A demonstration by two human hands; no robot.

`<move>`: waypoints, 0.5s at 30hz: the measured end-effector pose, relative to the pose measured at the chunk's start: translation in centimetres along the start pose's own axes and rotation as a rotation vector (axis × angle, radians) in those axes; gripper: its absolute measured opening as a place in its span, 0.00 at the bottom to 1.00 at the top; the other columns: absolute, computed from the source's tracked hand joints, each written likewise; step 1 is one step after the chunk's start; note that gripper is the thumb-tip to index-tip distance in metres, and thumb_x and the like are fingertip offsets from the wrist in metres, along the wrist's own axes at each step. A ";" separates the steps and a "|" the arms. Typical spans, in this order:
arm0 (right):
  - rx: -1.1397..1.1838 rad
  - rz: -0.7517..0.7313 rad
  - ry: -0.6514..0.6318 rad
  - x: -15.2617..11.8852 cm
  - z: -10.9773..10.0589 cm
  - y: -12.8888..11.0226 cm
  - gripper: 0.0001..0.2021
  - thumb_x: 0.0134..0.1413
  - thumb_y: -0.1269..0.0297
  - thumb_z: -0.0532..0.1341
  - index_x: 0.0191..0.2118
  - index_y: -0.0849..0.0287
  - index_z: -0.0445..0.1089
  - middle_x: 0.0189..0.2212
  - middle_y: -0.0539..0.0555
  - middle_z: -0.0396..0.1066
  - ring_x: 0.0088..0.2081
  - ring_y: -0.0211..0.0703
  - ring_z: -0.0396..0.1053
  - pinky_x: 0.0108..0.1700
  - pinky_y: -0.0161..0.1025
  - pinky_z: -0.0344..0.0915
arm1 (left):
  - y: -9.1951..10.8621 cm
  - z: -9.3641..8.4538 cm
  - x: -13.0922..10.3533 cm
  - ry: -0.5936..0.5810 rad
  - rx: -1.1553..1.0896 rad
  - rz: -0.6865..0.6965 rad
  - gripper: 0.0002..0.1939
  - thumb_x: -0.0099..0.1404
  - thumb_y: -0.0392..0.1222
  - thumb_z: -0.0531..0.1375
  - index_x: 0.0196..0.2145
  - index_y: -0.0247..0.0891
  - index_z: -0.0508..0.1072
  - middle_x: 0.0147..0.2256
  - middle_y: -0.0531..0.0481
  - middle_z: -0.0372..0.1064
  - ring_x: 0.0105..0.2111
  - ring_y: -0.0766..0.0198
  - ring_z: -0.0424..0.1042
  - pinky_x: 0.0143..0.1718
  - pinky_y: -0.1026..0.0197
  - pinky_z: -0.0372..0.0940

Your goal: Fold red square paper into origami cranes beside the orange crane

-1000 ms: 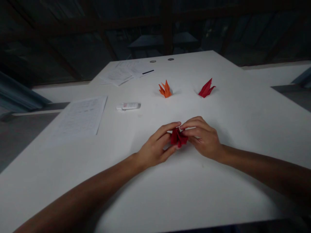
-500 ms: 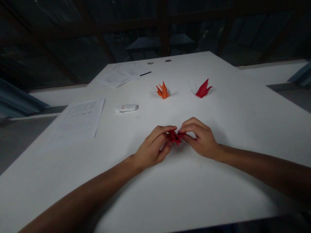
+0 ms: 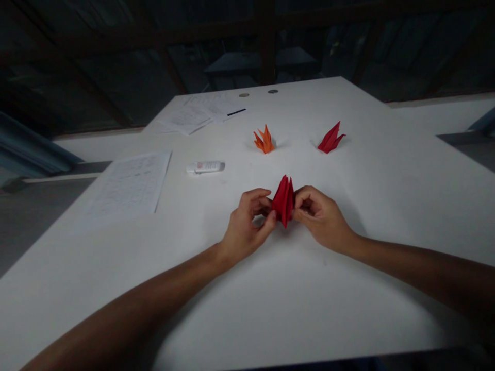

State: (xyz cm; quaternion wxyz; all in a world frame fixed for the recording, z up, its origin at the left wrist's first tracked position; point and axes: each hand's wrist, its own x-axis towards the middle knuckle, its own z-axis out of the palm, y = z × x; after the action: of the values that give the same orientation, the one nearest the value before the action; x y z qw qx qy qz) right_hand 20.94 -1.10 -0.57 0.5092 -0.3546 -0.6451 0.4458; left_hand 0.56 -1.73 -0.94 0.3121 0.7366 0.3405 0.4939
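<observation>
Between my two hands a folded red paper piece (image 3: 284, 201) stands with its points upward, close over the white table (image 3: 270, 309). My left hand (image 3: 247, 221) holds its left side, the thumb on the front near the lower edge. On the right side, my right hand (image 3: 319, 214) pinches the paper's edge with thumb and curled fingers. Farther back on the table sit an orange folded paper figure (image 3: 265, 140) and, to its right, a red folded paper figure (image 3: 331, 138).
A white tube (image 3: 205, 167) lies left of the orange figure. Printed sheets (image 3: 129, 185) lie at the left, with more papers (image 3: 189, 116) and a black pen-like stick (image 3: 236, 112) behind. Two small round discs (image 3: 273, 91) are by the far edge.
The red paper between my hands has turned upright, showing tall points instead of a low, spread shape. My left fingers have shifted to its side. The view has moved slightly.
</observation>
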 end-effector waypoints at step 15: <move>-0.116 0.039 0.000 -0.1 0.1 0.3 0.05 0.60 0.63 0.66 0.41 0.53 0.73 0.37 0.52 0.78 0.39 0.45 0.76 0.43 0.44 0.73 | 0.4 -0.3 0.8 -0.048 -0.052 -0.189 0.28 0.66 0.36 0.62 0.59 0.43 0.56 0.35 0.53 0.71 0.35 0.65 0.76 0.40 0.61 0.71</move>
State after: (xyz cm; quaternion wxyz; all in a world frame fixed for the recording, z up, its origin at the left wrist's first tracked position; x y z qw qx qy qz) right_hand 20.83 -1.14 -0.95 0.4790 -0.3962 -0.6627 0.4176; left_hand 0.55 -1.27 -0.14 0.3843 0.7047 0.3880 0.4530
